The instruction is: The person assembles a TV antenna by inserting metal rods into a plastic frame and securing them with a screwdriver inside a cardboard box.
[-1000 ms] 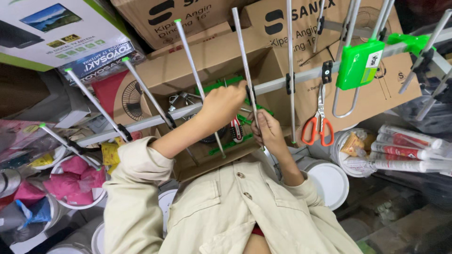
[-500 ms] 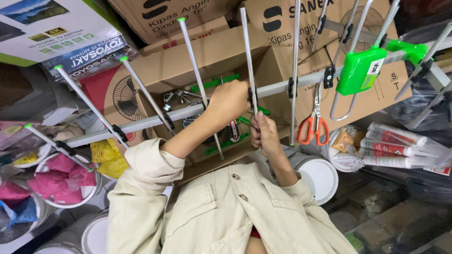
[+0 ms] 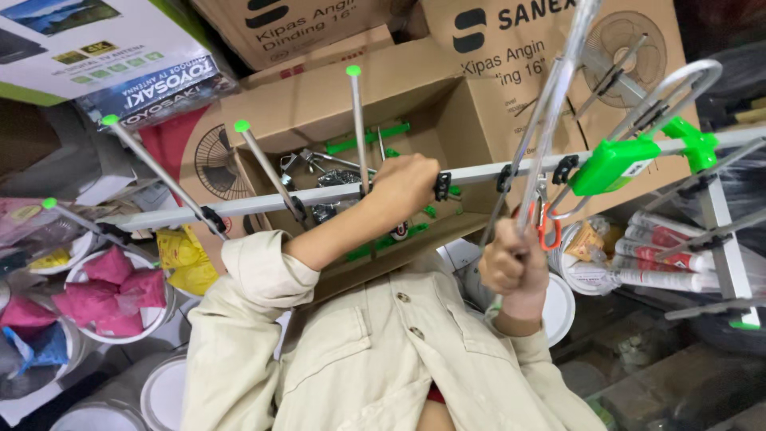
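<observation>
A long metal antenna boom [image 3: 479, 174] was seen stretched across the scene from left to right, with thin rods capped in green [image 3: 271, 169] projecting from it at the left and a green plastic housing [image 3: 608, 165] mounted toward the right. The left hand [image 3: 403, 188] was closed around the boom near its middle, the fingers wrapped over the bar beside a black clip [image 3: 442, 186]. The right hand [image 3: 513, 263] was held apart from it, nearer and to the right, and was clenched in a fist on a pair of slender silver rods [image 3: 550, 104] that rose steeply toward the far edge. Red-handled scissors [image 3: 547, 231] were partly visible just beyond that fist. An open cardboard box [image 3: 415, 120] containing loose green and metal parts lay behind the boom. White bowls holding pink packets [image 3: 112, 291] stood at the left, and a bundle of white tubes [image 3: 662, 255] lay at the right. Cream sleeves [image 3: 247, 279] covered both arms.
</observation>
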